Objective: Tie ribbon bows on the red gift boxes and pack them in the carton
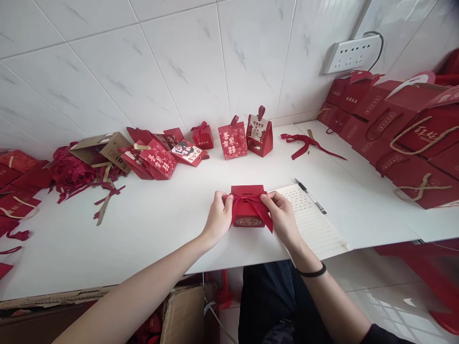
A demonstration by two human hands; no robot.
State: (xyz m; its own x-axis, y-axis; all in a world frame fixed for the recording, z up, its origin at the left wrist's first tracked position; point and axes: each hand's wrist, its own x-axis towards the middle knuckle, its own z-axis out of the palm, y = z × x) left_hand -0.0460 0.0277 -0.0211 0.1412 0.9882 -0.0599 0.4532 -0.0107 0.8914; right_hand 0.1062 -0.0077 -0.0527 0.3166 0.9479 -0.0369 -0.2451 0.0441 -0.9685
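A small red gift box (246,192) stands on the white table (143,229), just in front of me. A red ribbon (258,206) is tied around its front, with a tail hanging down at the right. My left hand (219,216) pinches the ribbon at the box's left side. My right hand (281,215) pinches the ribbon at the right side, above the hanging tail. A black band circles my right wrist.
A lined notebook page (315,224) and a pen (310,196) lie right of the box. Several small red boxes (233,140) line the wall, a loose ribbon (306,143) beside them. Red gift bags (401,138) crowd the right, ribbon scraps (71,174) the left. A power strip (353,53) hangs on the wall.
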